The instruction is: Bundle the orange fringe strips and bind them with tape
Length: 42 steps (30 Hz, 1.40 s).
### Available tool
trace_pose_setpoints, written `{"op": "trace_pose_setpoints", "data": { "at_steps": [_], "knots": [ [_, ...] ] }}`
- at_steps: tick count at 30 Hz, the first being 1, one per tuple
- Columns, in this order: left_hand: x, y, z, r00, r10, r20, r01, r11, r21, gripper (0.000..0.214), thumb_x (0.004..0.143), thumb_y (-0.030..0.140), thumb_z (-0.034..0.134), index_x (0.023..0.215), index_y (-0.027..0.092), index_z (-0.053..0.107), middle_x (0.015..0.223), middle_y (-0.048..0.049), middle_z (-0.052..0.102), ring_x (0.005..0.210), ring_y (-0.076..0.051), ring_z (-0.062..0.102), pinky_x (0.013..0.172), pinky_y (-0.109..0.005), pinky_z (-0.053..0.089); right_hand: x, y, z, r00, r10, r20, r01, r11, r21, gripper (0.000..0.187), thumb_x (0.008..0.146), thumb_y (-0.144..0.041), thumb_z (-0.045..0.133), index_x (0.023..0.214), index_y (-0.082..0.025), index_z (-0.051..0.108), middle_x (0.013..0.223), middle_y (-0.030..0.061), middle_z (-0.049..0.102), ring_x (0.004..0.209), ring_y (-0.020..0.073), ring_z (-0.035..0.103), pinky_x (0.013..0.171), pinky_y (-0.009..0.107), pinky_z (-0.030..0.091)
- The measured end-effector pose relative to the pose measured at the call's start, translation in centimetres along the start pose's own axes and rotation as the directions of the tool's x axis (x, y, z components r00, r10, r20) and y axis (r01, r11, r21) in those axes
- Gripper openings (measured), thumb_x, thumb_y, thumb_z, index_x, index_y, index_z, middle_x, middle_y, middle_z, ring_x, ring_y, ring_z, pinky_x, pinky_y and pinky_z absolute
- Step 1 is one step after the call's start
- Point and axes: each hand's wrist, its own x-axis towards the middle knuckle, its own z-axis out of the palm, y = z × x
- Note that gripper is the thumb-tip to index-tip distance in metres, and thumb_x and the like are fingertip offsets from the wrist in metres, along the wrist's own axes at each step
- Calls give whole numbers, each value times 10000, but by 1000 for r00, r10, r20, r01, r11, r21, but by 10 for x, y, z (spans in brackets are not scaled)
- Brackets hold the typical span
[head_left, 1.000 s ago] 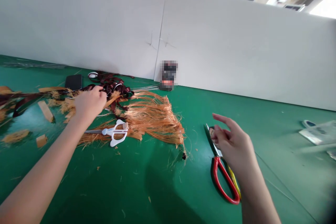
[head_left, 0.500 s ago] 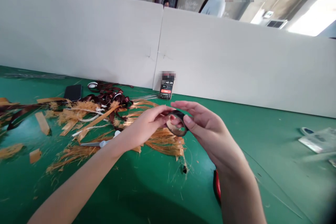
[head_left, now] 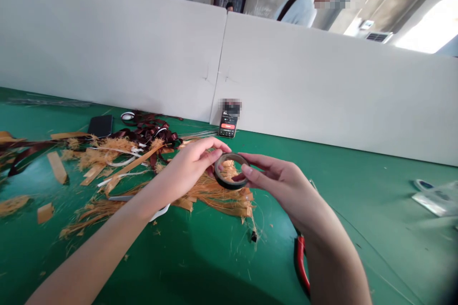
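Both of my hands hold a small dark tape roll (head_left: 230,171) above the green table (head_left: 358,190). My left hand (head_left: 193,164) pinches its left rim with thumb and fingers. My right hand (head_left: 275,183) grips its right side from below. Under the roll lies a heap of orange straw-like strands (head_left: 218,193). Red-handled scissors (head_left: 299,259) lie on the table beneath my right forearm, mostly hidden. White scissors (head_left: 157,213) peek out under my left forearm.
Dark red ribbon (head_left: 150,131), orange strips (head_left: 57,167) and a black phone (head_left: 100,125) lie at left. A phone with a timer (head_left: 228,124) leans on the white partition (head_left: 304,81). Clear packets (head_left: 434,198) lie at right. A person stands behind the partition.
A second ago my left hand was in the ribbon pile and my right hand hovered over the red scissors. Both have since met at centre, holding the tape roll.
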Motion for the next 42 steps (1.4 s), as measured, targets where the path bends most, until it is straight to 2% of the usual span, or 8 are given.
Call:
{"op": "trace_pose_setpoints", "data": {
  "at_steps": [7, 15, 20, 26, 31, 35, 38, 42],
  "knots": [
    [-1, 5, 0, 998, 56, -5, -56, 993, -104, 268, 831, 203, 552, 1072, 243, 663, 1253, -13, 605, 1148, -208, 570, 953, -313, 485, 2, -1, -1, 997, -27, -73, 36, 991, 132, 338, 858, -406, 567, 1105, -203, 673, 1109, 84, 699, 878, 169, 693, 813, 336, 570],
    [-7, 5, 6, 995, 52, -91, -56, 997, -44, 174, 816, 239, 592, 964, 248, 682, 1028, -6, 675, 786, -142, 661, 731, -249, 547, -1, 1, -4, 989, -46, 138, 46, 999, 2, 364, 818, -508, 587, 975, -197, 696, 936, 71, 720, 920, 204, 679, 886, 373, 542],
    [-8, 6, 4, 983, 137, -126, -128, 988, 82, 270, 813, 127, 479, 919, 245, 698, 809, 21, 687, 689, -126, 649, 683, -224, 519, -4, 2, -1, 996, -32, 86, 25, 996, 82, 362, 810, -542, 568, 847, -194, 658, 916, 68, 712, 873, 199, 698, 822, 352, 576],
    [-8, 6, 7, 962, 178, -208, -127, 964, 233, 332, 868, 191, 401, 1021, 234, 692, 829, -3, 703, 771, -171, 654, 699, -268, 499, -6, 2, 2, 997, -43, 64, 40, 998, 58, 214, 785, -422, 627, 820, -210, 639, 803, 10, 685, 776, 174, 704, 771, 341, 593],
    [-4, 3, 8, 992, 40, -116, -9, 967, 256, 364, 908, 252, 403, 1216, 221, 594, 938, -35, 705, 850, -196, 643, 725, -294, 472, -7, 6, 4, 998, -48, 32, 52, 991, -127, 207, 861, -370, 541, 759, -203, 608, 780, 4, 671, 622, 125, 679, 616, 265, 582],
    [-2, -4, 19, 999, 19, -39, -4, 942, 335, 258, 924, 341, 430, 942, 202, 647, 755, -29, 658, 669, -170, 584, 627, -287, 413, -9, 5, 6, 998, -13, 53, 22, 983, -181, 306, 906, -409, 449, 734, -190, 575, 694, 8, 652, 460, 85, 604, 458, 210, 504],
    [-5, -12, 31, 999, 29, -32, -22, 978, 207, 247, 937, 295, 391, 941, 179, 609, 735, -30, 624, 670, -155, 563, 659, -287, 421, -11, 3, 5, 998, -6, 66, 22, 969, -246, 295, 909, -370, 443, 712, -184, 559, 638, -1, 615, 492, 92, 599, 486, 212, 496],
    [-16, -14, 38, 996, 81, 28, -75, 982, -174, 292, 933, 280, 392, 1185, 212, 525, 1067, -56, 613, 958, -176, 564, 827, -298, 431, -15, 2, 0, 998, 33, 56, -8, 919, -393, 216, 883, -259, 452, 713, -192, 567, 672, 2, 620, 594, 123, 627, 559, 245, 498]
  ]
}}
